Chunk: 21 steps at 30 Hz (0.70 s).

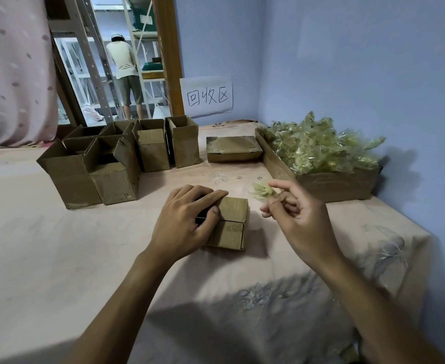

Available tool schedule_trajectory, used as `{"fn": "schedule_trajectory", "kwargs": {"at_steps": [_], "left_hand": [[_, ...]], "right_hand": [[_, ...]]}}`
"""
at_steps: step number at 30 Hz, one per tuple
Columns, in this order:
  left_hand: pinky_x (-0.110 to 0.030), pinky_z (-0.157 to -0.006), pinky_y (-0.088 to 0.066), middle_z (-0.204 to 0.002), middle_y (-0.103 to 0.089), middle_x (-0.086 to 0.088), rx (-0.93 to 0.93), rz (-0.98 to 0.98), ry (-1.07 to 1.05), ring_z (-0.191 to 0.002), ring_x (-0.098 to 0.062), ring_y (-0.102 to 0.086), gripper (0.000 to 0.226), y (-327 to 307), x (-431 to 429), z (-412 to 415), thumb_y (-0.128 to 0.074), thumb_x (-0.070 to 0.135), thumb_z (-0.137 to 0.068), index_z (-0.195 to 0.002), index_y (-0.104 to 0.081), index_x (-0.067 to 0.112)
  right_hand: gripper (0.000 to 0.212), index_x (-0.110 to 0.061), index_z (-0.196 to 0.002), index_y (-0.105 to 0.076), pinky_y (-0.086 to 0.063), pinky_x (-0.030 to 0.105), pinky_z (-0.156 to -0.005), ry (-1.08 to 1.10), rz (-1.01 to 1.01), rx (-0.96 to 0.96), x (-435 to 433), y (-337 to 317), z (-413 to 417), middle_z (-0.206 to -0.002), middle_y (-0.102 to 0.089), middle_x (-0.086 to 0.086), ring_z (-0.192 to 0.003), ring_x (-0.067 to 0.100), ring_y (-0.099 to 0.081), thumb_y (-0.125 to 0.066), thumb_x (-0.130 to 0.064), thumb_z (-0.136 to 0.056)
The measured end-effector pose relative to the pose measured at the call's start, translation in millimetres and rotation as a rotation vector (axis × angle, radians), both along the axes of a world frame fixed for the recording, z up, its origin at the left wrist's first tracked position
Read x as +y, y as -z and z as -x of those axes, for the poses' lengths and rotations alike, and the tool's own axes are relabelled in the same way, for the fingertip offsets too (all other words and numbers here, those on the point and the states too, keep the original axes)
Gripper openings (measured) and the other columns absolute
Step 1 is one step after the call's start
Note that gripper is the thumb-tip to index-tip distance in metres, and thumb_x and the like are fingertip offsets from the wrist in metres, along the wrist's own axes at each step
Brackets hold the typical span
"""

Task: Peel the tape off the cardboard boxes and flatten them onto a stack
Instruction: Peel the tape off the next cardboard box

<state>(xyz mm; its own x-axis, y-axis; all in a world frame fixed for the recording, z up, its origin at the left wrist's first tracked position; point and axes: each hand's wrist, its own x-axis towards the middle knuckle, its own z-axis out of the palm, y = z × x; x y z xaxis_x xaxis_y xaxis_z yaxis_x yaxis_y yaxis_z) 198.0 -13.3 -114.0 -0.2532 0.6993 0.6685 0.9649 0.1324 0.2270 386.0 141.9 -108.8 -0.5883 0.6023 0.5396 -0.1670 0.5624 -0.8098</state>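
L hand (187,222) grips small cardboard box (233,219); R hand (297,214) pinches peeled tape wad (263,191). Box not flattened yet; open boxes (98,169) beyond L hand wait.

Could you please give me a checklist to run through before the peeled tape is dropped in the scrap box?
1. Tape pinched in the right hand's grip: ok.
2. Left hand holds the box on the table: ok.
3. Scrap box open, right of the hands: ok.
4. Room in the scrap box: cannot tell; tape is heaped above its rim.
5. All tape off the box: cannot tell; the left hand covers part of its top.
6. Stack bare on top: ok.
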Motion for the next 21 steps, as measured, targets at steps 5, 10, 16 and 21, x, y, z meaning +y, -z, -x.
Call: {"fn": "schedule_trajectory", "kwargs": {"at_steps": [5,10,16,21], "left_hand": [[-0.03,-0.094,-0.038,-0.115,-0.068,0.008,-0.001,0.004,0.002,-0.107,-0.016,-0.058,0.041,1,0,0,-0.046,0.033,-0.1,-0.133,-0.069,0.027],[-0.031,-0.094,-0.038,-0.115,-0.068,0.009,-0.007,-0.004,-0.003,-0.107,-0.015,-0.057,0.041,1,0,0,-0.046,0.033,-0.099,-0.132,-0.07,0.027],[-0.027,-0.093,-0.034,-0.114,-0.068,0.01,-0.005,0.035,-0.021,-0.107,-0.014,-0.056,0.042,-2,7,5,-0.045,0.035,-0.099,-0.133,-0.069,0.029],[-0.025,-0.093,-0.032,-0.114,-0.068,0.01,-0.016,0.053,-0.019,-0.106,-0.013,-0.055,0.043,-3,11,8,-0.044,0.037,-0.099,-0.133,-0.069,0.03]], "right_hand": [[0.02,-0.02,-0.118,-0.069,-0.059,0.046,-0.078,0.024,-0.133,-0.059,-6,10,-4,-0.079,-0.075,-0.011,-0.079,0.01,-0.075,-0.068,-0.022,-0.099],[0.024,-0.025,-0.122,-0.07,-0.057,0.046,-0.072,0.04,-0.235,-0.167,-4,9,2,-0.072,-0.067,-0.018,-0.067,0.008,-0.07,-0.058,-0.034,-0.103],[0.043,-0.028,-0.14,-0.061,-0.052,0.038,-0.085,0.135,-0.342,-0.381,1,-7,11,-0.107,-0.052,-0.01,-0.092,0.016,-0.065,-0.044,-0.048,-0.106],[0.061,-0.016,-0.157,-0.037,-0.045,0.04,-0.102,0.129,-0.318,-0.463,0,-1,25,-0.148,-0.045,0.0,-0.118,0.024,-0.059,-0.051,-0.042,-0.104]]}}
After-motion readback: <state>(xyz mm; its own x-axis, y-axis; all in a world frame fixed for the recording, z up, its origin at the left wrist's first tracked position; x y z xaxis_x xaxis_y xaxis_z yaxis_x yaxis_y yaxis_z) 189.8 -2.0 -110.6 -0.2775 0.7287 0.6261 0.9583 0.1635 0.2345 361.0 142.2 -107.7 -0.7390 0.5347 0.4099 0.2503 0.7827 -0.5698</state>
